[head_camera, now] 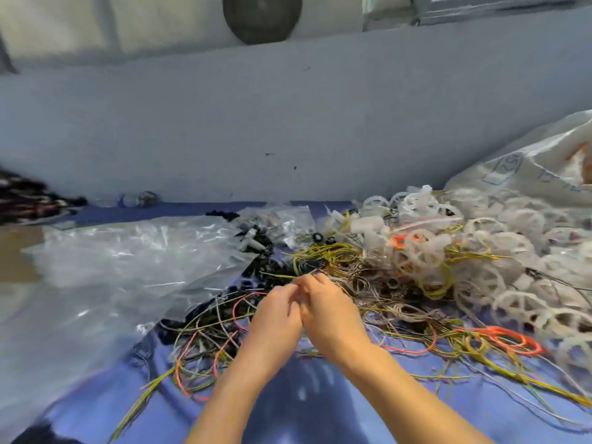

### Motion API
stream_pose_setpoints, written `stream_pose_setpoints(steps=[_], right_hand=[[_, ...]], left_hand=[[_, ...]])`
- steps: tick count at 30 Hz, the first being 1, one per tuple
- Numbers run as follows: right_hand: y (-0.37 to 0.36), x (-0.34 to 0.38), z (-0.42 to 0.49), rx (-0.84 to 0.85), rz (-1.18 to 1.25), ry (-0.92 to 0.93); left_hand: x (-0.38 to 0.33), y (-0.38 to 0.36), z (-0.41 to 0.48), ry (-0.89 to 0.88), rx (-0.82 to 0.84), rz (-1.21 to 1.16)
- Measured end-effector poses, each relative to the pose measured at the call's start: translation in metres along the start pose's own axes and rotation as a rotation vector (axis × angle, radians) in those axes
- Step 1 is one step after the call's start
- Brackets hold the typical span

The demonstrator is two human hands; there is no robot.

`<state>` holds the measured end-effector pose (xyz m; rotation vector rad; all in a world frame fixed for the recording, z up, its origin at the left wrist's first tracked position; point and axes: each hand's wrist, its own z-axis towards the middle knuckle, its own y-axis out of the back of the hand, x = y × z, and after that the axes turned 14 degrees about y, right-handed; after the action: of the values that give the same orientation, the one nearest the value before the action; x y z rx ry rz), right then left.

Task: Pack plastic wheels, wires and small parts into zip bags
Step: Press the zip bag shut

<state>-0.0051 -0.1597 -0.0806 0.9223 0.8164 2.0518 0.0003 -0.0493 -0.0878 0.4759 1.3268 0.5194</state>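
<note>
My left hand (275,312) and my right hand (330,306) meet at the middle of the view, fingertips pinched together over a tangle of thin wires (368,293). What lies between the fingers is too blurred to name. Yellow, orange, pink and grey wire loops (205,344) spread over the blue cloth (307,408) around both wrists. A heap of translucent white plastic wheels (499,261) fills the right side. Small black parts (275,267) lie just beyond my hands. Clear zip bags (121,261) lie in a pile to the left.
A large white sack (528,168) leans at the far right behind the wheels. A pale wall (256,123) runs across the back. A dark patterned fabric (28,200) sits at the far left, and a round dark fan (262,14) hangs above.
</note>
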Motion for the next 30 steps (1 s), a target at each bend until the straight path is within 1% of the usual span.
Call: stream_pose_setpoints(steps=[4,8,10,12,14,16,19,21,24,25,27,28,30], right_hand=[[-0.042,0.028,0.016,0.016,0.062,0.051],[-0.069,0.050,0.036,0.028,0.105,0.084],[-0.082,0.063,0.049,0.037,0.104,0.123],[-0.094,0.075,0.062,0.037,0.078,0.158],[-0.104,0.087,0.073,0.045,0.065,0.181],[-0.113,0.096,0.082,0.076,0.073,0.186],[-0.124,0.101,0.091,0.123,0.101,0.179],[-0.128,0.101,0.094,0.136,0.115,0.179],[-0.130,0.098,0.096,0.131,0.135,0.173],[-0.130,0.098,0.097,0.120,0.175,0.154],[-0.128,0.099,0.102,0.076,0.383,0.037],[-0.127,0.099,0.106,0.046,0.527,-0.058],[-0.124,0.098,0.115,-0.014,0.806,-0.302]], left_hand=[[0.038,0.038,0.006,0.130,-0.220,0.002],[0.063,0.080,0.015,0.331,-0.446,0.006],[0.077,0.098,0.017,0.418,-0.513,-0.015],[0.087,0.108,0.022,0.507,-0.522,-0.134],[0.093,0.114,0.030,0.570,-0.486,-0.351],[0.097,0.118,0.036,0.610,-0.452,-0.543],[0.104,0.122,0.045,0.647,-0.413,-0.766],[0.108,0.123,0.051,0.650,-0.389,-0.848],[0.112,0.124,0.056,0.644,-0.417,-0.889],[0.111,0.125,0.057,0.637,-0.436,-0.900],[0.107,0.127,0.056,0.606,-0.496,-0.832],[0.104,0.127,0.054,0.571,-0.537,-0.742],[0.092,0.127,0.047,0.427,-0.617,-0.608]])
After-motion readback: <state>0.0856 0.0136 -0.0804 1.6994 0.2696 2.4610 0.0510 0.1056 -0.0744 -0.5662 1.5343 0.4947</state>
